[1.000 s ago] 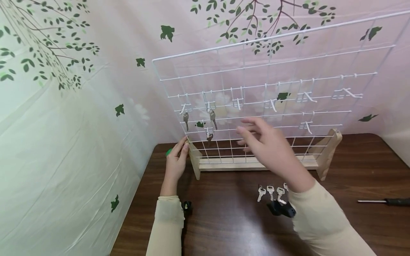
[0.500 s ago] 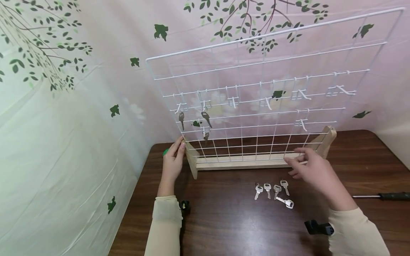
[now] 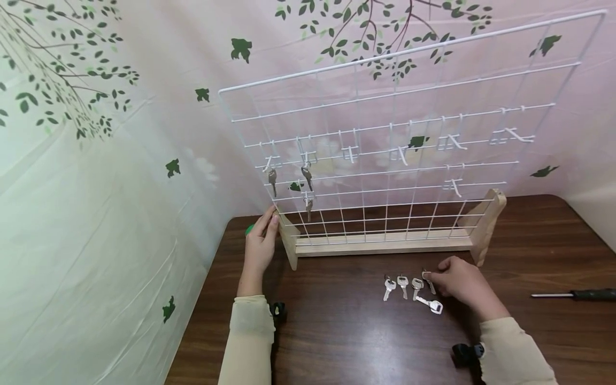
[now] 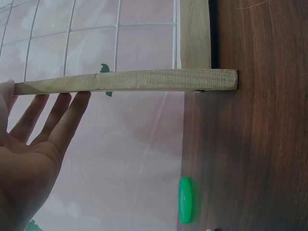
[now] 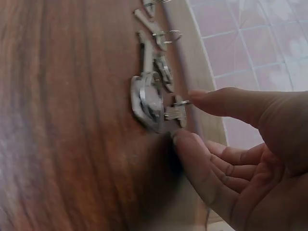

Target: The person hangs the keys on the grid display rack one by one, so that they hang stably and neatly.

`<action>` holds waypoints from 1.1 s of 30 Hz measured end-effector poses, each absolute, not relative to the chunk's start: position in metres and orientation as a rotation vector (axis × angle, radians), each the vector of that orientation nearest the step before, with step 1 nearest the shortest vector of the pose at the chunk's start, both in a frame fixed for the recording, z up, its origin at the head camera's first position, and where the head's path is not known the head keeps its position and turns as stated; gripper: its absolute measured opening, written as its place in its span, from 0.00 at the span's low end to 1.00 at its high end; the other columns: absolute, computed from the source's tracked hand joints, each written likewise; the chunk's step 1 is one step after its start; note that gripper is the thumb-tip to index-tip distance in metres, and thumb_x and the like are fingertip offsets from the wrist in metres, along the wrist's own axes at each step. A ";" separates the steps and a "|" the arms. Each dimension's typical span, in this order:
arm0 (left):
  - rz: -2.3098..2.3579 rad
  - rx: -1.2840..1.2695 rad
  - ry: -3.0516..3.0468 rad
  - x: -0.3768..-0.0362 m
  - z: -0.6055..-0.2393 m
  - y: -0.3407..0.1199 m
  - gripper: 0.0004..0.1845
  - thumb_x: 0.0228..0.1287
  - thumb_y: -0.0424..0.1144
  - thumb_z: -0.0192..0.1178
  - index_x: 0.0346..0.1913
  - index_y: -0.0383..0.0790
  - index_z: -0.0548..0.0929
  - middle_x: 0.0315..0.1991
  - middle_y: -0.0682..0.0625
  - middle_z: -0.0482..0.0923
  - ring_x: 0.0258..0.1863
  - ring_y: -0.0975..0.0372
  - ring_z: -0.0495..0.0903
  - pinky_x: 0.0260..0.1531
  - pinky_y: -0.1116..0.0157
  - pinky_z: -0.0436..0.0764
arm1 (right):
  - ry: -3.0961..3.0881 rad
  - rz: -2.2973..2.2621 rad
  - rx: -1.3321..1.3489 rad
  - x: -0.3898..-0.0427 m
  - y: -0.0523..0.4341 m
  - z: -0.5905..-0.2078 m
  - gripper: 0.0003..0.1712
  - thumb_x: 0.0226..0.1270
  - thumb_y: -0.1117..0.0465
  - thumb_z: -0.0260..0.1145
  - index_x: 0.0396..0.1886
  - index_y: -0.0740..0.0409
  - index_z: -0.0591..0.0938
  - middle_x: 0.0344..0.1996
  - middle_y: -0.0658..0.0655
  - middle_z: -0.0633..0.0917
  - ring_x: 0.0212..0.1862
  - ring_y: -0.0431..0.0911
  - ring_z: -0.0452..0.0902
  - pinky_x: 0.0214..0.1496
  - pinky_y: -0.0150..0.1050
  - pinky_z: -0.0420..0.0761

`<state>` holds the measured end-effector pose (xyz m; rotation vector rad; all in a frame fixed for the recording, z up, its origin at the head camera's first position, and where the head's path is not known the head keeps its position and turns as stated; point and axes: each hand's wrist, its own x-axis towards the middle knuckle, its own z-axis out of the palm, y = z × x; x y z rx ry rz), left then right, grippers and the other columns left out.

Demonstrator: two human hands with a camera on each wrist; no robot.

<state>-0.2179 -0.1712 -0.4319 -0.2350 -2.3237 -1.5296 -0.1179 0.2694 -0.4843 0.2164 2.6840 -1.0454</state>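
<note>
In the head view my left hand (image 3: pixel 260 243) holds the left wooden side piece (image 3: pixel 289 240) of a stand bearing a white wire grid (image 3: pixel 364 207). The left wrist view shows the thumb and fingers on opposite faces of that wooden piece (image 4: pixel 144 81). My right hand (image 3: pixel 459 283) is down at the rightmost key (image 3: pixel 431 287) on the table. In the right wrist view, its thumb tip is right at the ring of this key (image 5: pixel 179 114), with the index fingertip apart below. Several other keys (image 3: pixel 389 290) lie beside it, one lying crosswise (image 3: pixel 434 307).
Three keys hang at the grid's left, one being the upper-left key (image 3: pixel 272 182). Several bare white hooks, such as the lower right hook (image 3: pixel 454 187), are on the grid. A screwdriver (image 3: pixel 593 295) lies at the right. A green disc (image 4: pixel 185 199) is beyond the stand.
My right hand has moved from in front of the grid down and right, then onto the rightmost key on the table. My left hand stays on the stand.
</note>
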 end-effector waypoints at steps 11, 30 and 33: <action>-1.522 -0.250 -2.320 -0.208 -0.421 -0.166 0.22 0.85 0.37 0.55 0.74 0.35 0.78 0.74 0.35 0.76 0.76 0.41 0.74 0.76 0.38 0.73 | 2.756 -0.906 0.248 -0.117 0.256 -0.485 0.27 0.71 0.43 0.71 0.14 0.50 0.78 0.11 0.46 0.83 0.22 0.41 0.81 0.37 0.42 0.77; -1.518 -0.256 -2.322 -0.207 -0.421 -0.165 0.22 0.85 0.37 0.55 0.74 0.38 0.78 0.74 0.35 0.76 0.76 0.41 0.74 0.76 0.38 0.73 | 2.750 -0.820 0.219 -0.117 0.251 -0.482 0.32 0.73 0.48 0.68 0.07 0.46 0.73 0.08 0.46 0.78 0.20 0.44 0.78 0.32 0.39 0.73; -1.514 -0.256 -2.322 -0.207 -0.420 -0.165 0.22 0.85 0.37 0.55 0.74 0.36 0.78 0.74 0.35 0.76 0.76 0.40 0.74 0.76 0.37 0.73 | 2.757 -0.827 0.203 -0.117 0.252 -0.482 0.31 0.73 0.49 0.68 0.07 0.47 0.74 0.07 0.45 0.76 0.19 0.44 0.76 0.32 0.38 0.71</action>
